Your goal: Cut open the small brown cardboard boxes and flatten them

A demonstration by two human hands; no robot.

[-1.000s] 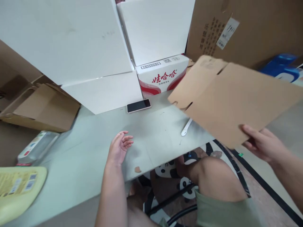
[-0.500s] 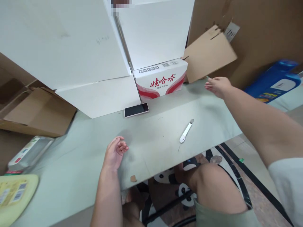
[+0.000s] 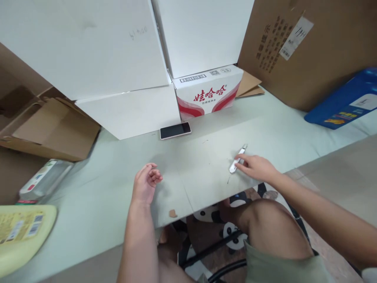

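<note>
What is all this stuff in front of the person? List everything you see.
knife: one, white, on the table near its front edge
phone: one, dark screen, flat before the white boxes
white boxes: three, white, stacked at the back
carton: one, white and red, under the right white box
tall box: one, brown, back right
flat cardboard: one, brown, behind the carton
open box: one, brown, left
blue pack: one, blue, right
wrapped pack: one, clear wrap, left
yellow pack: one, yellow, bottom left
table: one, pale green
left hand: empty, loosely curled, on the table
right hand: fingertips touching the knife
</note>
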